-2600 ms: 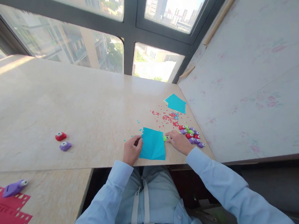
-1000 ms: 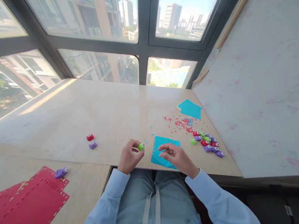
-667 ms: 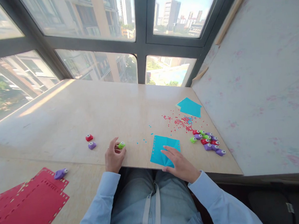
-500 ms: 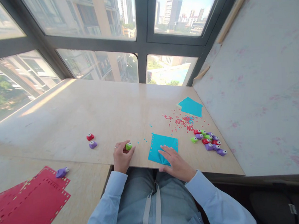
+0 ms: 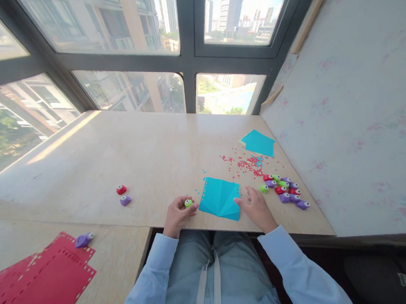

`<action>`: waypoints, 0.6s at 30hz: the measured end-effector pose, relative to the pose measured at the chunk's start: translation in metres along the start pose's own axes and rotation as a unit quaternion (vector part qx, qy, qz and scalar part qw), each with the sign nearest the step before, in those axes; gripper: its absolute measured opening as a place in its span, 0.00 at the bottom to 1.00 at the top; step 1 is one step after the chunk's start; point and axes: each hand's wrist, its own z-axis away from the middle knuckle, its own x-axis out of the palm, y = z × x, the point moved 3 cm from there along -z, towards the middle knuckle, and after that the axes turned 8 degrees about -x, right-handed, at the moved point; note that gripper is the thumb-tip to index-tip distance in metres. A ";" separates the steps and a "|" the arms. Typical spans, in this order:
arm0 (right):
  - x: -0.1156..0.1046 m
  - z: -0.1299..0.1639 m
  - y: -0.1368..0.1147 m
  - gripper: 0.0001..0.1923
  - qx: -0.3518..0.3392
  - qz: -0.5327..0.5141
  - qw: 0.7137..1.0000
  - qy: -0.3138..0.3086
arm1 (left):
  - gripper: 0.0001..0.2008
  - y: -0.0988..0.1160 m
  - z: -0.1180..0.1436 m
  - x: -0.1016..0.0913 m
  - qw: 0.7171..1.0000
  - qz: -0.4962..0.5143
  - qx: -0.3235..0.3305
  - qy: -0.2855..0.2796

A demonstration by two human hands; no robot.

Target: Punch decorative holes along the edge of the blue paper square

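Since half a second earlier, the right hand point(image 5: 257, 207) has slid off the blue paper sheet point(image 5: 220, 198) and now rests at the sheet's 3 o'clock edge, fingers spread and loosely curled, holding nothing. Left hand point(image 5: 177, 214) — fingertips pinched together on the small green punch point(image 5: 188, 202), which sits at the hand's 1 o'clock and just at the sheet's 9 o'clock edge, near a row of punched holes along that side. Sheet lies flat on the table point(image 5: 147, 156), creased in a fan of folds, between the two hands. At 3 o'clock from the right hand, close by: a cluster of punches point(image 5: 285, 190) in red, green and purple. At 12 o'clock from the cluster — scattered red confetti point(image 5: 243, 162), then a second blue sheet point(image 5: 258, 142). Well apart at 9 o'clock from the left hand: a red punch point(image 5: 121, 189) with a purple punch point(image 5: 125, 200) just beside it. Farther at 8 o'clock, red perforated paper point(image 5: 42, 288) carries another purple punch point(image 5: 83, 240).
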 end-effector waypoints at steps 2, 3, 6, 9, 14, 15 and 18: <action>-0.002 0.004 0.004 0.40 0.041 -0.037 0.998 -0.025 | 0.32 -0.001 -0.001 0.000 0.999 0.038 -0.012 -0.011; -0.003 0.005 0.004 0.41 0.051 -0.053 0.997 -0.034 | 0.31 -0.001 -0.001 -0.001 0.999 0.051 -0.011 -0.015; -0.001 0.008 0.001 0.41 0.050 -0.072 0.995 -0.042 | 0.31 0.000 -0.004 -0.011 0.999 0.000 0.041 0.020; 0.003 0.007 -0.002 0.38 0.025 -0.076 0.996 -0.038 | 0.28 0.012 -0.009 -0.034 0.969 -0.150 0.148 0.126; 0.007 0.006 -0.001 0.35 -0.017 -0.075 0.997 -0.027 | 0.24 0.037 -0.023 -0.089 0.846 -0.356 0.231 0.324; 0.007 0.005 -0.001 0.34 -0.023 -0.075 0.997 -0.024 | 0.22 0.041 -0.026 -0.099 0.819 -0.387 0.232 0.354; 0.008 0.003 -0.003 0.32 -0.046 -0.079 0.996 -0.014 | 0.19 0.045 -0.033 -0.118 0.765 -0.442 0.222 0.413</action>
